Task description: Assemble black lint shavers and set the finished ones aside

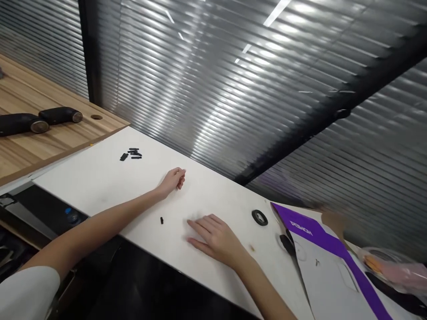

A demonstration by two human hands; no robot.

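My left hand (174,179) is over the white tabletop (213,186), its fingers curled in. What it holds, if anything, is hidden. Nearer to me, my right hand (216,236) hovers low or rests on the same surface with fingers stretched out and nothing in them. A tiny black piece (162,220) lies between my left forearm and my right hand, touching neither. Farther left, several small black pieces (134,153) form a loose pile.
To the right lie a black ring-shaped roll (259,218) and a purple-and-white box (320,258), with plastic-wrapped items (393,271) beyond. Two black cylindrical objects (60,115) rest on the wooden table (66,142) at left. A corrugated metal wall (213,89) borders the far edge.
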